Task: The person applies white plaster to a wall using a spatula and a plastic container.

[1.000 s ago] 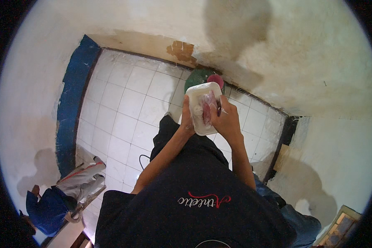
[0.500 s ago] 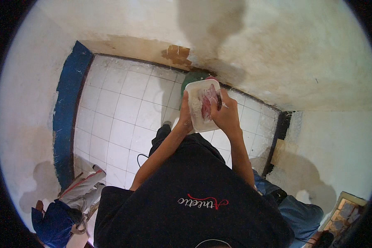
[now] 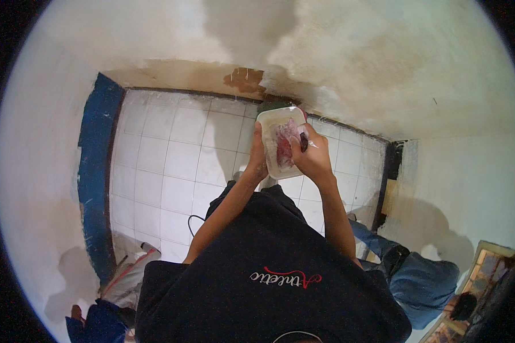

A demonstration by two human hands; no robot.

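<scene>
A white shallow tray (image 3: 272,168) is gripped at its left side by my left hand (image 3: 256,154). Inside it lies pinkish-red crumpled material (image 3: 286,150), smeared with white powder or paste. My right hand (image 3: 316,154) is at the tray's right side, fingers curled round a small dark object (image 3: 304,142) over the pink material; what it is, I cannot make out. Just beyond the tray a green round object (image 3: 273,106) on the floor is mostly hidden, with a sliver of something pink beside it.
White tiled floor (image 3: 154,154) is bounded by patchy walls (image 3: 383,74), blue along the left base (image 3: 97,171). A person in blue (image 3: 94,328) and a pale sack (image 3: 131,280) are at lower left. Another person in jeans (image 3: 418,286) is at lower right, beside a wooden frame (image 3: 486,260).
The tray and both hands sit slightly higher in the view, covering more of the green and pink objects behind. The person at the right shows more, the one at the left less.
</scene>
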